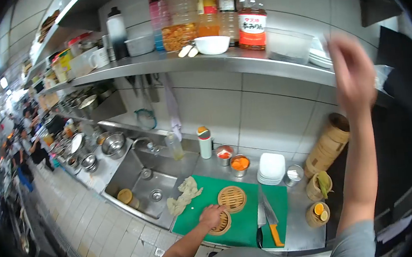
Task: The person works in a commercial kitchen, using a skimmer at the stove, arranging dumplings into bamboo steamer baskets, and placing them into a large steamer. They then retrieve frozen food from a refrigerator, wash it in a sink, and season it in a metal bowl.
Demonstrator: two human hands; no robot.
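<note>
My left hand (211, 216) is on the rim of the nearer round bamboo steamer basket (221, 224), its fingers curled over the edge. A second bamboo steamer basket (232, 198) lies just beyond, touching or nearly touching the first. Both show slatted bottoms and rest on a green cutting board (247, 230). My right hand (353, 69) is raised high at the right end of the steel shelf, close to a stack of white plates (320, 58). Its fingers are smeared by motion, and whether they hold anything cannot be made out.
Two knives (267, 216) lie on the board's right side. A crumpled cloth (185, 196) sits by the sink (147, 182). Square white plates (271, 168), metal cups of orange pieces (240, 164), a bamboo steamer stack (327, 145) and citrus halves (319, 210) stand around. Bottles (252, 26) line the shelf (171, 64).
</note>
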